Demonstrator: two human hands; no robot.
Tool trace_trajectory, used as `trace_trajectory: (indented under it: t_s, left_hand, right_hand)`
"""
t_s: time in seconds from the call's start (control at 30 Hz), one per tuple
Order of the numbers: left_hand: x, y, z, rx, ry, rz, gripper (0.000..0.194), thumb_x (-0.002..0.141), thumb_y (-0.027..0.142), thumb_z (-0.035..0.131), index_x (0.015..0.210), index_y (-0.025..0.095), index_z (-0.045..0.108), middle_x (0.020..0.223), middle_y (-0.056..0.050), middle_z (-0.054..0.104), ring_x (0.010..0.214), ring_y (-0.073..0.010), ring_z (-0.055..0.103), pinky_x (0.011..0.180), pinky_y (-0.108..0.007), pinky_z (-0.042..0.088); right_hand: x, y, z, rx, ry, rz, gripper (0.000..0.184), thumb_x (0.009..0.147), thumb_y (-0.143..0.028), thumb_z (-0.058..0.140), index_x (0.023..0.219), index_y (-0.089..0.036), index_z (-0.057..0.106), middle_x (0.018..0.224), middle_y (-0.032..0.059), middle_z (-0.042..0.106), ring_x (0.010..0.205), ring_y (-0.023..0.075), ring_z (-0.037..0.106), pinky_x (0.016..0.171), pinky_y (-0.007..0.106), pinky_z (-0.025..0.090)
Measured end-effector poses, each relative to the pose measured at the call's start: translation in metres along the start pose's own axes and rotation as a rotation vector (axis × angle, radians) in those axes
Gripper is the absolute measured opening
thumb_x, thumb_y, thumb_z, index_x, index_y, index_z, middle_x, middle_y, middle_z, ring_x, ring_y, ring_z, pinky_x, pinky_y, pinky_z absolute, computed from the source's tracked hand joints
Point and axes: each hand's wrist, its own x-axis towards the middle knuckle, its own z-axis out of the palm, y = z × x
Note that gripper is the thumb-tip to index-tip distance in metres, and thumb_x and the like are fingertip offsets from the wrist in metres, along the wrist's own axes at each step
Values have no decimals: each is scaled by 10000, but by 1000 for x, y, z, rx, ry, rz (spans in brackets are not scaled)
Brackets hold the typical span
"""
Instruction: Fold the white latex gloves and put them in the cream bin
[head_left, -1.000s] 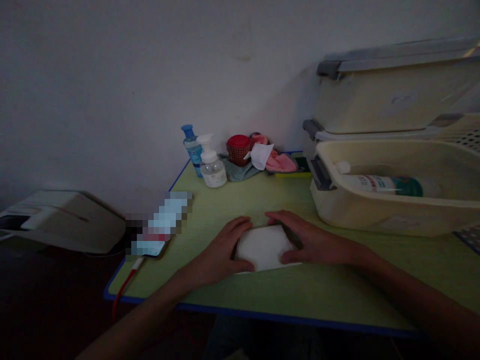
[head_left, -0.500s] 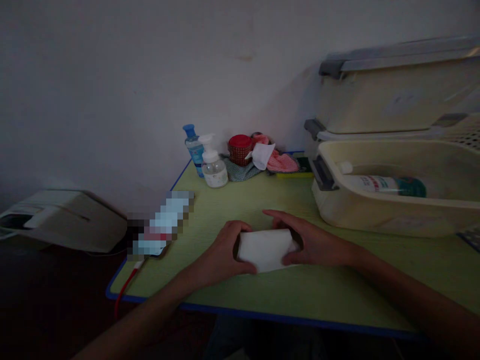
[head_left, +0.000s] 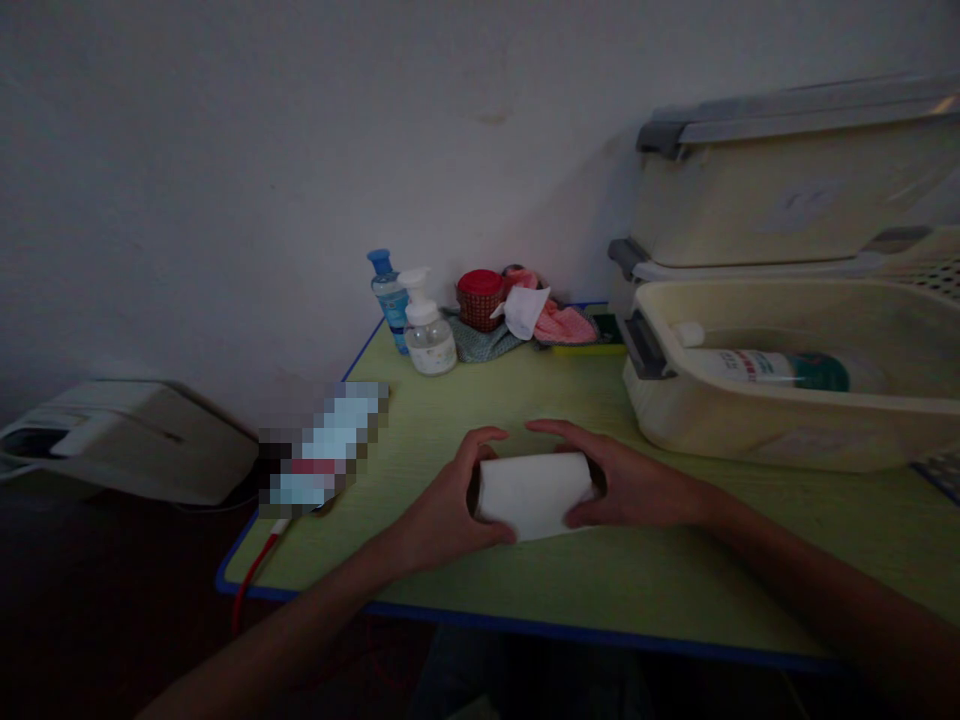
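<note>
A white roll of tissue paper (head_left: 536, 496) lies sideways on the green table (head_left: 495, 585), close to its front edge. My left hand (head_left: 450, 500) curves round the left end, with the thumb along the lower front and the index finger raised above the top. At the right end, my right hand (head_left: 611, 480) grips with its thumb low on the front; its index finger stretches out above the roll. The fingers behind the roll are mostly hidden.
A phone (head_left: 334, 440), blurred out, lies left with a red cable (head_left: 253, 575). Behind stand a blue bottle (head_left: 388, 300), a pump bottle (head_left: 430, 340), a red-lidded basket (head_left: 480, 298) and cloths (head_left: 566, 325). On the right, a cream bin (head_left: 757, 430) holds a white-and-green bottle (head_left: 780, 370).
The roll has turned slightly and its top edge looks rounder. My left index finger has lifted away from it and extended; my right hand has barely moved.
</note>
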Motion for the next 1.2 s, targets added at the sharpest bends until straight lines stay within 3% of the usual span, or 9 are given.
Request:
trace_trajectory:
  t_s: [0.17, 0.33, 0.5, 0.8, 0.93, 1.03, 1.07, 1.2]
  left_hand:
    - [0, 0, 0, -107, -27, 0, 860, 570, 137, 712, 1270, 263, 229, 953, -5, 449, 872, -174, 524, 678, -264, 459]
    - [3, 2, -2, -305, -4, -47, 860, 546, 146, 738, 1244, 270, 250, 931, 4, 467, 827, -161, 561, 659, -267, 484]
    - [6, 1, -6, -426, 17, -68, 865, 510, 201, 799, 1213, 251, 296, 957, -19, 551, 807, -161, 608, 672, -281, 502]
    - [10, -2, -8, -479, 97, -19, 751, 489, 209, 811, 1123, 200, 409, 943, -47, 630, 790, -166, 632, 661, -275, 510]
    - [8, 0, -9, -337, 255, 144, 536, 545, 140, 762, 1012, 167, 500, 813, -19, 646, 748, -141, 617, 661, -246, 486]
    - [5, 1, -9, -80, 358, 380, 211, 652, 91, 667, 831, 172, 589, 771, -18, 661, 732, -132, 615, 664, -248, 477]
    - [3, 1, -9, 26, 356, 489, 147, 689, 67, 621, 782, 179, 604, 772, -16, 673, 739, -130, 621, 693, -262, 477]
    - [0, -2, -7, 447, 258, 878, 218, 791, 15, 492, 802, 189, 623, 819, -18, 704, 768, -117, 646, 813, -311, 461]
  right_hand:
    - [1, 0, -2, 38, -4, -17, 833, 617, -189, 678, 1373, -220, 331, 1161, 57, 535, 900, 175, 566, 732, 281, 478]
    - [2, 4, -3, 258, -25, 50, 708, 598, -212, 716, 1248, -208, 436, 911, 3, 568, 776, 142, 565, 617, 230, 465]
    - [2, 5, -4, 399, -25, 61, 639, 616, -269, 736, 1184, -193, 453, 870, -1, 585, 721, 121, 568, 573, 210, 454]
    - [-1, -2, -13, 334, 42, 44, 479, 670, -270, 666, 1101, -174, 479, 916, 32, 598, 807, 145, 586, 621, 242, 477]
    - [2, -3, -14, 153, 229, -69, 207, 668, -268, 648, 829, -168, 564, 823, 29, 608, 792, 154, 581, 680, 277, 473]
    - [5, -1, -13, 59, 324, -162, 122, 694, -294, 631, 695, -180, 589, 752, 37, 652, 739, 161, 592, 688, 302, 465]
    - [6, 0, -13, 45, 340, -187, 114, 708, -294, 619, 683, -185, 597, 763, 42, 672, 735, 163, 601, 676, 301, 463]
    - [8, 7, -10, 30, 386, -265, 102, 762, -220, 533, 693, -189, 601, 828, 54, 713, 709, 152, 644, 550, 248, 440]
